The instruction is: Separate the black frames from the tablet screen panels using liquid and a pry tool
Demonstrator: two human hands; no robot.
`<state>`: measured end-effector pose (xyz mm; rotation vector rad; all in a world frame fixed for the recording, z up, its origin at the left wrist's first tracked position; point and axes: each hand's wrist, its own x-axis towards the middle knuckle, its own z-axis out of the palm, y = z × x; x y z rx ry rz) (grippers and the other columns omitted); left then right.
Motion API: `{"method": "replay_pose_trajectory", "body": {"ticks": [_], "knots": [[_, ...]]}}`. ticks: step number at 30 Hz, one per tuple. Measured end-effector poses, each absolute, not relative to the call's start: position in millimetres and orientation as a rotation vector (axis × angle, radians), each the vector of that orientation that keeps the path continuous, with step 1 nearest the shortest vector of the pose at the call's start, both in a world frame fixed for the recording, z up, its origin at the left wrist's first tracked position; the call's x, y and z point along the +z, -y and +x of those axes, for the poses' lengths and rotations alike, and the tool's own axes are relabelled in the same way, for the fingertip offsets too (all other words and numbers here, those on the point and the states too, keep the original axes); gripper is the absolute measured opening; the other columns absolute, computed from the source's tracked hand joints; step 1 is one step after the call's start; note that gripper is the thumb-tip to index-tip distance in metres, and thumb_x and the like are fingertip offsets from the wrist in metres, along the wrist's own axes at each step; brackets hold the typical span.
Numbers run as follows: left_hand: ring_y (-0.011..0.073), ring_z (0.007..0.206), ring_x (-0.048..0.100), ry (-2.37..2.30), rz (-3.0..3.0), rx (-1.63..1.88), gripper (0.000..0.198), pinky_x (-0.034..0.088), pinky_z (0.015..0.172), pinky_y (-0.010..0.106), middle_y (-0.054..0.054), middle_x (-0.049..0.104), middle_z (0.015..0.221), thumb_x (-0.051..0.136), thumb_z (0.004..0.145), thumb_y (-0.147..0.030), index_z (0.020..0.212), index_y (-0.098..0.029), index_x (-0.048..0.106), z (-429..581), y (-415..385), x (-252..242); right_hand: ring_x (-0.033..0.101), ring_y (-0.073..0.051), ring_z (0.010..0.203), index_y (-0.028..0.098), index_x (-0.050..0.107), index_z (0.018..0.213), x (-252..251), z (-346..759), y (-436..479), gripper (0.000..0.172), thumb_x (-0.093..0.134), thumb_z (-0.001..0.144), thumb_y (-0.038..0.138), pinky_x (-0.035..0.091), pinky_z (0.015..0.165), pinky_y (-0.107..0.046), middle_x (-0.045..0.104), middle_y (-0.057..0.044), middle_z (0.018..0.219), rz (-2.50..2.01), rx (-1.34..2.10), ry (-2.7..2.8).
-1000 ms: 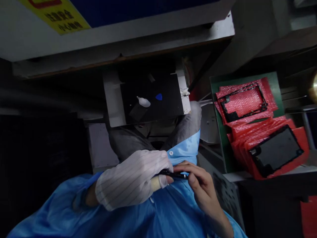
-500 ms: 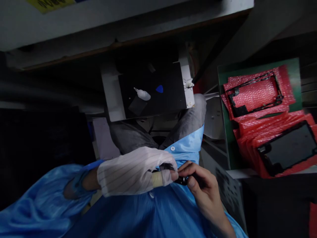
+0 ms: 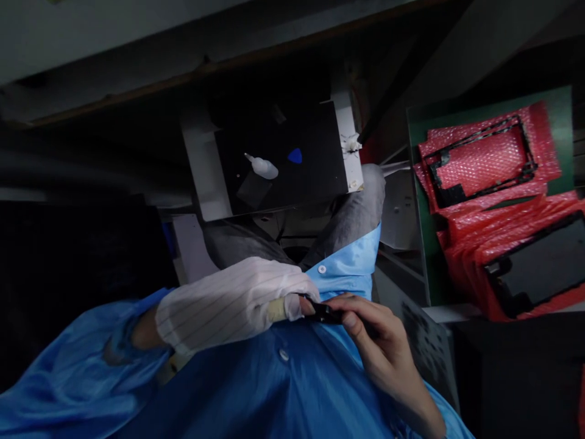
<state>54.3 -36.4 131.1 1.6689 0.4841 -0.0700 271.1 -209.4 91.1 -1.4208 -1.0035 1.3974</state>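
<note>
My left hand (image 3: 256, 305), in a thin striped white glove with a yellowish wrap on the thumb, is closed on one end of a slim black part (image 3: 325, 313). The bare thumb tip presses on it. My right hand (image 3: 372, 332), without a glove, pinches the other end between thumb and fingers. Both hands are close to my blue coat, above my lap. Most of the black part is hidden by the fingers, so its full shape cannot be made out.
Ahead is a black work surface (image 3: 297, 183) bearing a small white squeeze bottle (image 3: 264, 167) and a blue triangular pick (image 3: 295, 156). To the right, a green-matted surface (image 3: 418, 122) carries red bubble-wrap bags (image 3: 479, 171), a black phone frame (image 3: 530, 143) and a phone screen (image 3: 539, 262).
Both hands keep hold of the black part. My left hand has shifted a little left and up, and more of the part shows between the hands. The view has moved slightly.
</note>
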Motion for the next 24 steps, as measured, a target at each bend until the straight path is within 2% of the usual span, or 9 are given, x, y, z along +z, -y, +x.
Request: {"method": "replay_pose_trajectory", "body": {"ticks": [4, 9, 14, 16, 19, 22, 24], "knots": [[0.0117, 0.086, 0.071, -0.571, 1.607, -0.166, 0.034, 0.054, 0.087, 0.021, -0.004, 0.075, 0.093, 0.053, 0.125, -0.027, 0.106, -0.019, 0.08, 49.3, 24.4, 131.4, 0.091, -0.022, 0.097, 0.031, 0.094, 0.126, 86.7, 268.3, 204.8, 0.038, 0.066, 0.121, 0.057, 0.072, 0.088, -0.027, 0.093, -0.007, 0.11, -1.416, 1.393, 1.025], [0.015, 0.086, 0.071, -0.467, 1.735, -0.215, 0.054, 0.053, 0.086, 0.024, 0.002, 0.078, 0.1, 0.037, 0.13, -0.046, 0.102, -0.02, 0.075, 39.7, 14.2, 125.7, 0.091, -0.024, 0.102, 0.031, 0.093, 0.129, 82.6, 265.9, 203.4, 0.04, 0.066, 0.121, 0.058, 0.073, 0.093, -0.029, 0.093, -0.007, 0.112, -1.398, 1.44, 1.034], [0.014, 0.082, 0.071, -0.438, 1.83, -0.159, 0.062, 0.052, 0.084, 0.025, 0.003, 0.081, 0.103, 0.027, 0.131, -0.052, 0.104, -0.02, 0.073, 28.9, 17.9, 120.7, 0.091, -0.023, 0.103, 0.031, 0.093, 0.131, 87.0, 259.6, 202.9, 0.031, 0.07, 0.12, 0.05, 0.073, 0.094, -0.028, 0.093, -0.006, 0.113, -1.378, 1.419, 1.06], [0.0139, 0.082, 0.072, -0.422, 1.875, -0.126, 0.06, 0.053, 0.086, 0.026, 0.002, 0.083, 0.104, 0.028, 0.131, -0.052, 0.107, -0.021, 0.074, 24.6, 20.8, 119.4, 0.091, -0.022, 0.103, 0.033, 0.092, 0.134, 91.2, 256.2, 202.9, 0.025, 0.073, 0.119, 0.042, 0.073, 0.093, -0.026, 0.093, -0.005, 0.114, -1.334, 1.372, 1.089], [0.0139, 0.089, 0.077, -0.377, 1.943, -0.071, 0.047, 0.052, 0.088, 0.027, 0.0, 0.086, 0.11, 0.035, 0.131, -0.042, 0.113, -0.023, 0.074, 19.0, 25.2, 118.7, 0.092, -0.021, 0.104, 0.037, 0.089, 0.141, 97.1, 251.8, 205.8, 0.027, 0.075, 0.118, 0.033, 0.073, 0.094, -0.025, 0.093, -0.004, 0.116, -1.283, 1.314, 1.125], [0.0145, 0.09, 0.079, -0.336, 1.991, -0.018, 0.034, 0.051, 0.084, 0.028, -0.002, 0.087, 0.109, 0.042, 0.127, -0.029, 0.111, -0.024, 0.072, 14.7, 32.5, 119.0, 0.092, -0.025, 0.101, 0.037, 0.089, 0.142, 100.5, 249.4, 213.2, 0.028, 0.077, 0.117, 0.032, 0.076, 0.092, -0.029, 0.093, -0.006, 0.113, -1.274, 1.3, 1.141], [0.0146, 0.086, 0.078, -0.342, 1.96, 0.033, 0.034, 0.052, 0.082, 0.028, -0.002, 0.086, 0.105, 0.042, 0.124, -0.026, 0.108, -0.023, 0.071, 12.0, 40.9, 118.3, 0.092, -0.025, 0.102, 0.038, 0.089, 0.142, 101.8, 248.5, 219.2, 0.03, 0.079, 0.115, 0.029, 0.076, 0.093, -0.029, 0.092, -0.006, 0.114, -1.247, 1.316, 1.134]]}}
